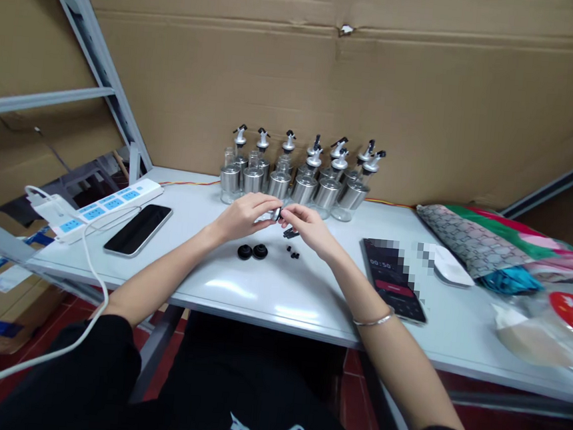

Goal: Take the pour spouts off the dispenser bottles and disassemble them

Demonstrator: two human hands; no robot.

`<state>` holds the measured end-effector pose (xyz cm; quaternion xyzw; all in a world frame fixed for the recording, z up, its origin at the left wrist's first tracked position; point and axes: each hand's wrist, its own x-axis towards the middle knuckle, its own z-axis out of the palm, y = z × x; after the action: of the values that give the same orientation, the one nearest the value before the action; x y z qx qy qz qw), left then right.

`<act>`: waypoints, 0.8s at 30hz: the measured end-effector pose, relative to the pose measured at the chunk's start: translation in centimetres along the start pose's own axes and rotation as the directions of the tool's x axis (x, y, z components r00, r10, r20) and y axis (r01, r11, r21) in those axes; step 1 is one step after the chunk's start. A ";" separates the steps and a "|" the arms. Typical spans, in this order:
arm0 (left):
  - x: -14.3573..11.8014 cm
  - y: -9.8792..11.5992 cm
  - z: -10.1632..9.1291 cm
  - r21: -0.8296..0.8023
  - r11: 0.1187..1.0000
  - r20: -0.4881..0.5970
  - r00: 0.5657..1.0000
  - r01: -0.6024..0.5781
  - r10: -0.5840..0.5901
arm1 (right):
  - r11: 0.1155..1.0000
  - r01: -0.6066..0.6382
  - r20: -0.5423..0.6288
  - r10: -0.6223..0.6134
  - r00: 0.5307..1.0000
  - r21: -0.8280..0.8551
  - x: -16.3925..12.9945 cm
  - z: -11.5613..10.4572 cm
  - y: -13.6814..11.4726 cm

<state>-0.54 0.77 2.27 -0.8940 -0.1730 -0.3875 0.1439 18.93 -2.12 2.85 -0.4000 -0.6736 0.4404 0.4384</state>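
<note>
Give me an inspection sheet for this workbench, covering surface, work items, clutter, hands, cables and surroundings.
Surface: white tabletop, glossy, light glare near the front edge.
Work items: small silver and black pourer part held between both hands; two round black caps and small black bits lie on the table; row of glass dispenser bottles with metal sleeves at the back.
Clutter: black phone on the left, second phone with lit screen on the right, patterned fabric bags, clear plastic packet.
Hands: left hand and right hand both pinch the part.
Cables: white power strip with white cord; red-yellow wire along the back.
Surroundings: cardboard wall, grey metal shelf frame.
</note>
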 end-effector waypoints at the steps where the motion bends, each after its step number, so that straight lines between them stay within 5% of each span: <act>1: 0.0 0.0 0.0 -0.001 1.000 0.005 1.000 0.004 -0.004 | 1.000 0.002 0.001 -0.002 1.000 0.001 0.0 0.0 0.0; 24: 0.0 0.3 -0.1 -0.057 0.998 0.014 0.999 0.032 -0.032 | 0.999 -0.033 0.018 0.032 0.999 0.040 0.3 0.3 0.9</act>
<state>-0.44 0.48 2.31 -0.8973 -0.1770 -0.3888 0.1108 18.75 -1.68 2.00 -0.3982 -0.6618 0.4644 0.4333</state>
